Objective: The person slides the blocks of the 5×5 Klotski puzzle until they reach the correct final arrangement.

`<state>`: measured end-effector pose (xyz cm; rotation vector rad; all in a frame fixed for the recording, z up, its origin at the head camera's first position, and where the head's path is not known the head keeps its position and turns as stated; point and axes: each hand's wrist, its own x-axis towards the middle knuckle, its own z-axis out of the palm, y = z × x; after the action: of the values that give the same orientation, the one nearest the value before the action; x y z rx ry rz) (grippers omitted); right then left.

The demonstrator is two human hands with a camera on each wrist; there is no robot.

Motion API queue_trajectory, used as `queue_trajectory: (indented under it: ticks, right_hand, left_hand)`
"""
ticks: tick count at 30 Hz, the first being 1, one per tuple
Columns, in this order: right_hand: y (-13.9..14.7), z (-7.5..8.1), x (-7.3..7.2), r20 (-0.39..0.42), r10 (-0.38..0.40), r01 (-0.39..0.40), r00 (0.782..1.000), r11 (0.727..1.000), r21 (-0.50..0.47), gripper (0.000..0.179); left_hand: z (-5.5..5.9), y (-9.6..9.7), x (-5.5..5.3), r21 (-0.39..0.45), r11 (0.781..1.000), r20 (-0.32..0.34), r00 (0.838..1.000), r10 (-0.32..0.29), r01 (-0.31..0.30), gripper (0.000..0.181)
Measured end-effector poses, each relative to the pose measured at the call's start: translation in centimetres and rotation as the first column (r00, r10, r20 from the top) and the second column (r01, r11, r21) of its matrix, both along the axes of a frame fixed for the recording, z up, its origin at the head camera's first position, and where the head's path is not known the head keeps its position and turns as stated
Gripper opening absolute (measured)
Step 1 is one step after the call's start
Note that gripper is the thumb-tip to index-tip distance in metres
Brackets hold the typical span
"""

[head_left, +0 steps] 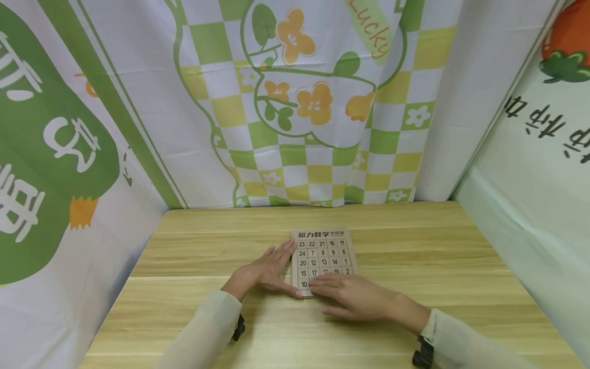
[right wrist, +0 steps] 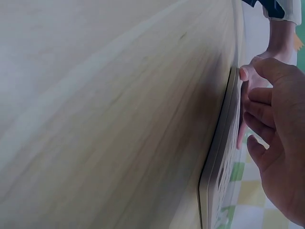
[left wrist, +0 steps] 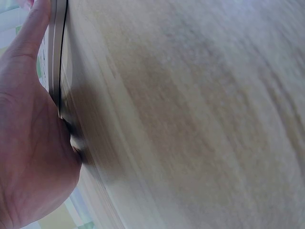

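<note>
A wooden number sliding puzzle point(head_left: 322, 234) lies flat on the table, with numbered square tiles in a grid and dark lettering along its far edge. My left hand point(head_left: 269, 269) rests along its left side, fingers spread towards the far corner and thumb at the near left corner. In the left wrist view, that hand point(left wrist: 33, 138) lies against the puzzle's edge point(left wrist: 55, 52). Over the bottom row, the extended fingers of my right hand point(head_left: 357, 296) hide several tiles beside the tile marked 10 point(head_left: 303, 284). The right wrist view shows my right hand point(right wrist: 286, 138) above the puzzle's side point(right wrist: 215, 176).
The wood-grain table point(head_left: 415, 246) surrounds the puzzle. Behind it hangs a white curtain point(head_left: 313, 169) with green and yellow checks and flowers. Printed cloths hang at the left point(head_left: 55, 154) and at the right point(head_left: 530, 169).
</note>
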<state>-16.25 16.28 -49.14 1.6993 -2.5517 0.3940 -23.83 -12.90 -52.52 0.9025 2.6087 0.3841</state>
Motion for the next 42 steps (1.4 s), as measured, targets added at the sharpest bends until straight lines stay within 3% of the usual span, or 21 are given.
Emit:
queue_trajectory:
  ticks: [4, 15, 19, 25, 30, 33, 42]
  right_hand:
    - [-0.7, 0.0, -0.2, 0.027, 0.019, -0.019, 0.999, 1.000, 0.020, 0.054]
    - [-0.9, -0.3, -0.4, 0.032, 0.029, -0.030, 0.999, 0.999, 0.045, 0.056]
    - [0.3, -0.4, -0.2, 0.022, -0.002, 0.001, 1.000, 0.999, 0.043, 0.055]
    - [2.3, -0.5, 0.2, 0.009, -0.046, 0.046, 0.999, 0.999, 0.015, 0.053]
    - [2.7, -0.7, 0.2, -0.018, -0.037, 0.038, 0.999, 0.999, 0.006, 0.054]
    - [2.7, -0.7, 0.2, -0.017, -0.038, 0.038, 0.999, 0.999, 0.005, 0.054]
    - [2.5, -0.3, 0.0, 0.026, -0.049, 0.048, 0.998, 0.998, 0.035, 0.053]
  left_hand:
    - [-1.4, -0.3, -0.6, 0.037, 0.999, -0.006, 1.000, -0.008, 0.008, 0.150]
    - [0.6, -0.1, 0.2, 0.019, 1.000, 0.028, 1.000, 0.002, -0.002, 0.147]
    - [0.8, 0.1, 0.3, 0.025, 1.000, 0.036, 0.999, 0.001, -0.002, 0.147]
    - [-0.3, -0.2, 0.0, 0.053, 0.999, 0.007, 1.000, -0.011, 0.010, 0.147]
    - [0.3, -0.3, 0.0, 0.030, 0.999, 0.003, 1.000, -0.015, 0.015, 0.147]
    - [1.1, -0.1, 0.4, 0.024, 1.000, 0.028, 1.000, -0.012, 0.011, 0.145]
    - [0.6, -0.3, 0.4, 0.066, 0.998, 0.024, 1.000, -0.015, 0.014, 0.146]
